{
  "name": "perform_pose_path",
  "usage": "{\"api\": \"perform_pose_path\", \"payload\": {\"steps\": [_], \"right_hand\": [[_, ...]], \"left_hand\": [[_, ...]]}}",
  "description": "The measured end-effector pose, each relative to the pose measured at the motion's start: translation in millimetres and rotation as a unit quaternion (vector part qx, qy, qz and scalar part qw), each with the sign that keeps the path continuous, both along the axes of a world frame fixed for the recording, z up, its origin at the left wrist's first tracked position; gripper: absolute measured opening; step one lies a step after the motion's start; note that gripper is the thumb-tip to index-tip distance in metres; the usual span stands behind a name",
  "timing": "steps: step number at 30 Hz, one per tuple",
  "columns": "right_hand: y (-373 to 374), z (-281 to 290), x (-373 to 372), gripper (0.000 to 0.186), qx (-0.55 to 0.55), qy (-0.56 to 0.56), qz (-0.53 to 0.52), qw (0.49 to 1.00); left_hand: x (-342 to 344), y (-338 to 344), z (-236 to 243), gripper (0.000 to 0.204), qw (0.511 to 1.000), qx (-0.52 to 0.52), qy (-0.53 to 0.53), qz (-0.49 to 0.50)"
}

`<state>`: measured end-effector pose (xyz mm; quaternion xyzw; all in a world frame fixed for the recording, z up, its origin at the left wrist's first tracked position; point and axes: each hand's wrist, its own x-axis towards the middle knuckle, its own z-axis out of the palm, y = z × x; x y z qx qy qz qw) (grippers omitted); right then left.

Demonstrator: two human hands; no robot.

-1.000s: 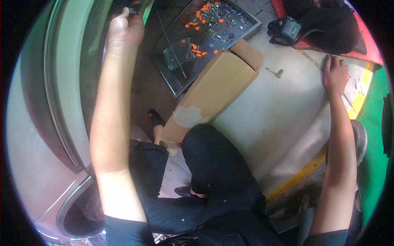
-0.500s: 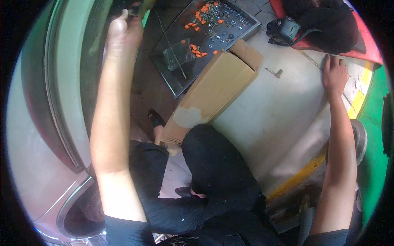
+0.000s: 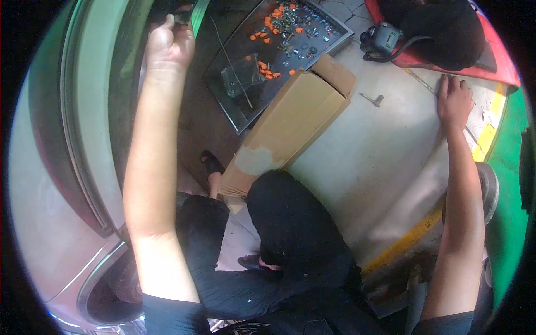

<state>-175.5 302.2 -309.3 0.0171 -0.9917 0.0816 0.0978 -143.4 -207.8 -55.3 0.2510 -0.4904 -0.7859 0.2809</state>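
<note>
My left hand [image 3: 168, 46] is raised beside the opening of a pale vehicle body [image 3: 97, 84], thumb up and fingers curled. Its fingertips close on a small dark piece [image 3: 182, 17] at the top edge, too dim to make out. Far to the right, my right hand [image 3: 456, 104] rests palm down with fingers stretched out on the pale floor. A thin rod [image 3: 420, 80] runs up to its fingertips, and part of that rod is hidden by the hand.
A long cardboard box [image 3: 290, 117] lies before my knees. Beyond it, a metal tray [image 3: 237, 125] holds orange clips, nuts, bolts and a plastic bag. A small T-shaped metal tool [image 3: 371, 100] lies on the floor. A black device with a cable [image 3: 382, 39] sits by a red base [image 3: 497, 71].
The fingers of my left hand show slightly more curled around the dark piece. My right hand stays in place on the floor.
</note>
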Motion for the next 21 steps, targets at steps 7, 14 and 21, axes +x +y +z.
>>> {"api": "perform_pose_path", "payload": {"steps": [7,14,21], "right_hand": [[1.6,-4.0,3.1,0.037,-0.005,-0.001,-0.001,1.000],[-0.3,2.6,-1.3,0.038,0.000,-0.003,-0.003,1.000],[1.3,-3.9,-1.1,0.038,0.012,-0.012,-0.010,1.000]], "left_hand": [[3.6,5.9,-2.2,0.019,1.000,0.009,-0.025,-0.011],[-2.0,-6.6,-3.0,0.019,0.998,-0.054,-0.010,-0.017],[-1.2,-4.7,-1.9,0.015,0.999,0.015,-0.027,-0.024]]}}
